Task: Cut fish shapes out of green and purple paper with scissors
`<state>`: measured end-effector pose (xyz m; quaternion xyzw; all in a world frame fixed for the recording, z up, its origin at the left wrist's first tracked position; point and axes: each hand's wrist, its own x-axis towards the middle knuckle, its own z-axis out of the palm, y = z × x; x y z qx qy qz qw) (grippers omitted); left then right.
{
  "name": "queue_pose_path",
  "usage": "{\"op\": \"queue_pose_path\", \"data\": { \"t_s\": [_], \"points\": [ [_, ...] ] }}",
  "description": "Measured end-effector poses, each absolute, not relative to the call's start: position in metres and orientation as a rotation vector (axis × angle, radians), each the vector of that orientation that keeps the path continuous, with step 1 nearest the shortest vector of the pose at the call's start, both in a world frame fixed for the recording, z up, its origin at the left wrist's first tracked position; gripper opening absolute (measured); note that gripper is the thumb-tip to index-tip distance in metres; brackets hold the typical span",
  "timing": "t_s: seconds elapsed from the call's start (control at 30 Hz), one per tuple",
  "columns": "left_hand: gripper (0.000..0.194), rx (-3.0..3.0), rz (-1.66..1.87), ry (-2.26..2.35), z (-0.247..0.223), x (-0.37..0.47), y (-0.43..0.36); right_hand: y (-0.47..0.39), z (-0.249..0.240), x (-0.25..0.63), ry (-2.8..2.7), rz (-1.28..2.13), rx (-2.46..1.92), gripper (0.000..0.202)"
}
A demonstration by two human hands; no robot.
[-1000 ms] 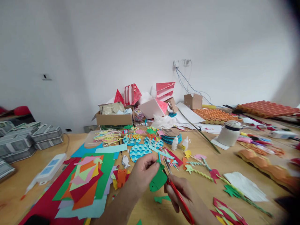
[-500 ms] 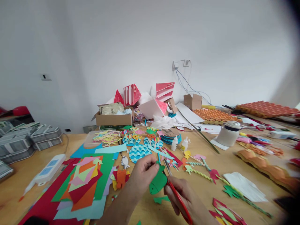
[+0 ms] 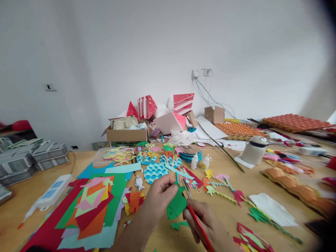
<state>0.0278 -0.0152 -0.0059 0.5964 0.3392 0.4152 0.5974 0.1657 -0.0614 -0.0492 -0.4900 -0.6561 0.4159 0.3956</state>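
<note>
Between thumb and fingers, my left hand point(image 3: 163, 196) pinches a green paper fish point(image 3: 176, 207) by its upper edge; a small drawn eye shows at its lower left. My right hand point(image 3: 203, 220) is wrapped round the red handles of a pair of scissors point(image 3: 196, 221). The metal blades point up and away, close beside the fish's right edge; whether they touch the paper is hard to tell. Below the fish a green paper scrap point(image 3: 179, 225) lies on the wooden table point(image 3: 162, 238).
Layered coloured paper point(image 3: 96, 206) lies at left, blue wavy discs point(image 3: 156, 173) ahead. Two glue bottles point(image 3: 206, 162) and a lidded white pot point(image 3: 254, 150) stand farther right. Twisted paper strips point(image 3: 225, 196) lie at right. A cardboard box point(image 3: 127, 135) stands near the wall.
The scissor blades have shifted slightly and show more plainly beside the fish. Both hands keep their holds, and the whole view has moved a little.
</note>
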Motion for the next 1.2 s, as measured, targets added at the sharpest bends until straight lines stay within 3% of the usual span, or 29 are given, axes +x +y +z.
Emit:
{"op": "queue_pose_path", "data": {
  "t_s": [1.2],
  "points": [
    [0.024, 1.43, 0.897, 0.707, -0.01, 0.023, -0.017, -0.063, -0.06, 0.169, -1.681, 1.056, -1.241, 0.046]
  ]
}}
